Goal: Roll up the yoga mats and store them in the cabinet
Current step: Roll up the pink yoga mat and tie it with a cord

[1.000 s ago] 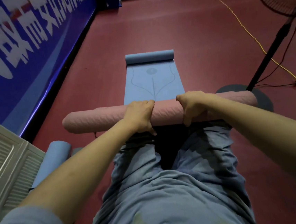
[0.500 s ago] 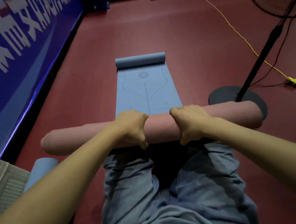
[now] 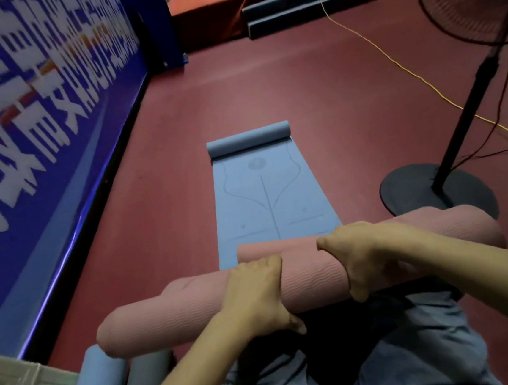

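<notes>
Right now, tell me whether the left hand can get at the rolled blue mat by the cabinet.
Probably not yet: the left hand grips the pink mat, as does the right hand. The rolled blue mat lies just below, unobstructed.

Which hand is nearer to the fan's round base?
Right. The right hand grips the pink rolled mat just below-left of the fan base; the left hand grips the mat further left, farther from it.

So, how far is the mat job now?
Done: the pink ribbed rolled mat is fully rolled. In hand: left hand and right hand both grip it. Left: the blue flat yoga mat lies mostly unrolled on the red floor, and storing is not yet done.
</notes>
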Demonstrator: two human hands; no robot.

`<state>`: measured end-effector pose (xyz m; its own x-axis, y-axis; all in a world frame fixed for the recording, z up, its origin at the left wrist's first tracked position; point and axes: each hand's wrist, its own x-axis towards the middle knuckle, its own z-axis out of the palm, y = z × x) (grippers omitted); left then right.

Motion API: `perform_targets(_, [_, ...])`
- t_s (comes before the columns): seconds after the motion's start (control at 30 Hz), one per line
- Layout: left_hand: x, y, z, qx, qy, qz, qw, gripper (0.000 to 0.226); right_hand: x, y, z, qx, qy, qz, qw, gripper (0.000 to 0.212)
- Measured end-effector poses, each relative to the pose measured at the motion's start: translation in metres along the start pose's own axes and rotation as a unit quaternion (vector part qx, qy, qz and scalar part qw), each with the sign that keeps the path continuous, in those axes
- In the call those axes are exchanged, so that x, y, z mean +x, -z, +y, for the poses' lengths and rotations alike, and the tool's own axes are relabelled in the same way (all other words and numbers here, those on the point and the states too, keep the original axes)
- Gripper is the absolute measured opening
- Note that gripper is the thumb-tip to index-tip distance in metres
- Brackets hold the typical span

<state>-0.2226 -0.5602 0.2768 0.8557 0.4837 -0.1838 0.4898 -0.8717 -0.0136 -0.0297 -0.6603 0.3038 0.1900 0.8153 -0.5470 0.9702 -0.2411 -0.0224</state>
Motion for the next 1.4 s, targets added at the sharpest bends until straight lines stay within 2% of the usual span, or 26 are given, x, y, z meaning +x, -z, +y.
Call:
perform_targets(0.13, [0.018, 0.013, -0.011, 0.022, -0.030, -0.048, 0.998, 0.081, -0.007, 0.000, -0.003, 0.013, 0.023, 0.036, 0.999, 0.083])
perform_targets(0.23, [0.035, 0.024, -0.020, -0.018, -0.036, -0.105, 0.994, 0.078, -0.008, -0.010, -0.009, -0.024, 0.041, 0.102, 0.994, 0.073])
perform_targets(0.33, [0.047, 0.029, -0.024, -0.022, -0.040, -0.139, 0.989, 0.079, -0.005, -0.016, -0.012, -0.026, 0.032, 0.115, 0.993, 0.068])
perform_targets(0.43, [0.049, 0.022, -0.023, -0.024, -0.031, -0.126, 0.991, 0.081, 0.002, -0.007, -0.009, -0.027, 0.033, 0.094, 0.995, 0.068])
perform_targets(0.57, [0.046, 0.013, -0.022, -0.051, 0.003, -0.106, 0.993, 0.084, 0.012, 0.008, 0.002, -0.023, 0.041, 0.044, 0.998, 0.079])
perform_targets(0.77, [0.047, 0.010, -0.004, -0.043, -0.014, -0.044, 0.998, 0.100, 0.037, 0.030, 0.021, 0.074, 0.058, -0.054, 0.994, 0.097])
perform_targets(0.87, [0.049, 0.010, -0.002, -0.037, -0.020, -0.038, 0.998, 0.096, 0.044, 0.034, 0.025, 0.098, 0.057, -0.075, 0.991, 0.097])
perform_targets(0.97, [0.054, 0.015, -0.003, -0.018, -0.032, -0.049, 0.998, 0.088, 0.038, 0.031, 0.022, 0.072, 0.039, -0.051, 0.995, 0.095])
perform_targets(1.1, [0.062, 0.022, -0.008, 0.002, -0.054, -0.056, 0.997, 0.072, 0.025, 0.016, 0.017, 0.015, 0.051, 0.055, 0.997, 0.079])
perform_targets(1.23, [0.075, 0.030, -0.014, -0.002, -0.054, -0.092, 0.994, 0.076, 0.020, -0.004, 0.006, 0.010, 0.064, 0.137, 0.988, 0.059])
perform_targets(1.4, [0.075, 0.028, -0.012, -0.020, -0.033, -0.097, 0.995, 0.083, 0.023, 0.003, 0.007, 0.004, 0.060, 0.129, 0.990, 0.057])
